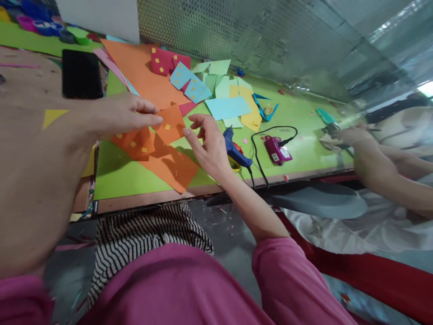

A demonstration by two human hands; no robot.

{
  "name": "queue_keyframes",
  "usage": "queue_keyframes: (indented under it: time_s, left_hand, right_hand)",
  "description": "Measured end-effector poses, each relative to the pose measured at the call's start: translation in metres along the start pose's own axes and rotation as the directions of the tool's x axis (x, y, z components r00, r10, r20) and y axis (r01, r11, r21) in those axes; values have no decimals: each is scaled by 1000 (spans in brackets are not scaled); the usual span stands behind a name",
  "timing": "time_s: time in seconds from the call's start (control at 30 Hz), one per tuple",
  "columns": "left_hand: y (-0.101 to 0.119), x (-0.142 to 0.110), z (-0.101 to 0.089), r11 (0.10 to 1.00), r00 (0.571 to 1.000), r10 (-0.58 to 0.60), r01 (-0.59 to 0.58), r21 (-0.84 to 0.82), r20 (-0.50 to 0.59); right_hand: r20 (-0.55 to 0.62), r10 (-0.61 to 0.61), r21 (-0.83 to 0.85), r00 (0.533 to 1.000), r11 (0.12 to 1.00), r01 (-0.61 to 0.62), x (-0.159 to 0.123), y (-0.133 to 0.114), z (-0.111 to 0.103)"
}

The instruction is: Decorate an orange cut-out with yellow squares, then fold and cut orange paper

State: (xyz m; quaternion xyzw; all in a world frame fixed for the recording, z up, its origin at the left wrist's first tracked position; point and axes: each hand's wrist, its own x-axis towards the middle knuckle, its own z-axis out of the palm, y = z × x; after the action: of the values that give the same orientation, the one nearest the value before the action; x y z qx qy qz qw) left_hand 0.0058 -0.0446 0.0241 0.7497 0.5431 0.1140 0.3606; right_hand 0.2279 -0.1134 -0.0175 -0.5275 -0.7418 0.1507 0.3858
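My left hand (117, 115) pinches a small orange paper piece (172, 124) by its left edge, between thumb and fingers. A yellow square shows on that piece. My right hand (210, 144) is beside the piece's right edge, thumb and fingers apart; whether the thumb tip touches the paper I cannot tell. Under the hands, more orange paper with yellow squares (137, 144) rests on the green table cover (128, 180). A blue glue gun (237, 151) lies just right of my right hand. Farther back are a red piece (160, 61) and a light blue piece (196, 90), both dotted yellow.
A purple power socket (278, 150) with a black cord stands to the right. Light green and blue paper scraps (228, 107) lie behind the glue gun. A black phone (81, 73) is at left. Another person's hand (353, 135) works at far right near teal-handled scissors (325, 116).
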Motion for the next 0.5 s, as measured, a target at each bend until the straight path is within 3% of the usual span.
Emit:
queue_keyframes:
  time_s: [0.1, 0.2, 0.37, 0.5]
  left_hand:
    - [2, -4, -2, 1000, 999, -29, 29, -4, 23]
    - [5, -6, -1, 999, 999, -33, 33, 11, -6]
    - [4, -4, 2, 995, 1000, -26, 25, 94, 13]
    - [3, -2, 4, 998, 1000, 4, -4, 59, 7]
  right_hand:
    - [114, 100, 158, 988, 980, -118, 3, 3, 3]
    - [111, 125, 246, 986, 958, -149, 3, 3, 10]
    - [59, 105, 258, 993, 959, -116, 3, -2, 15]
    - [94, 82, 203, 992, 974, -100, 6, -4, 14]
